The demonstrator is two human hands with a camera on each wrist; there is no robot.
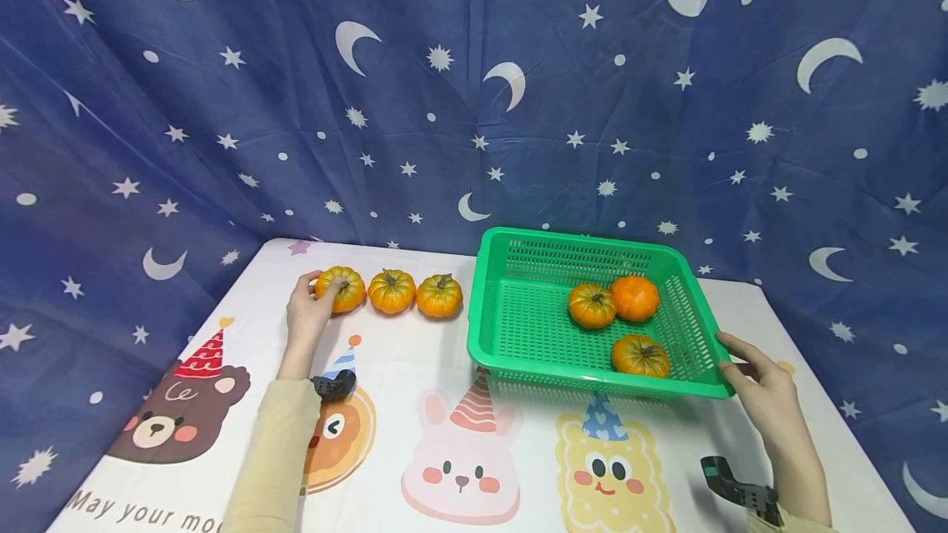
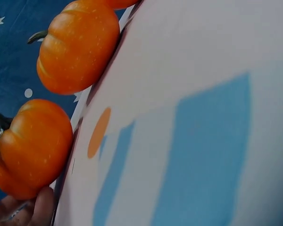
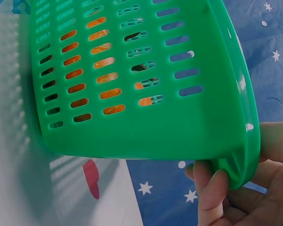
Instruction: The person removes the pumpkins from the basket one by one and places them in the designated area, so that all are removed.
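My left hand point(image 1: 305, 317) holds the leftmost of three small orange pumpkins point(image 1: 348, 296), thumb near its stem and fingers round its far left side. In the left wrist view, fingertips point(image 2: 43, 207) curl under that pumpkin point(image 2: 35, 150). Right beside it sit a second pumpkin point(image 1: 392, 292) and a third point(image 1: 439, 297), in a row. A green plastic basket point(image 1: 485, 303) stands to the right with three pumpkins inside, one of them a redder orange point(image 1: 634, 298). My right hand point(image 1: 766, 389) grips the basket's right rim, fingers beneath the lip in the right wrist view.
A white tablecloth point(image 1: 370, 451) printed with cartoon animals in party hats covers the table. Behind and beside it hangs a dark blue curtain point(image 1: 444, 105) with moons and stars. Each wrist wears a black camera strap.
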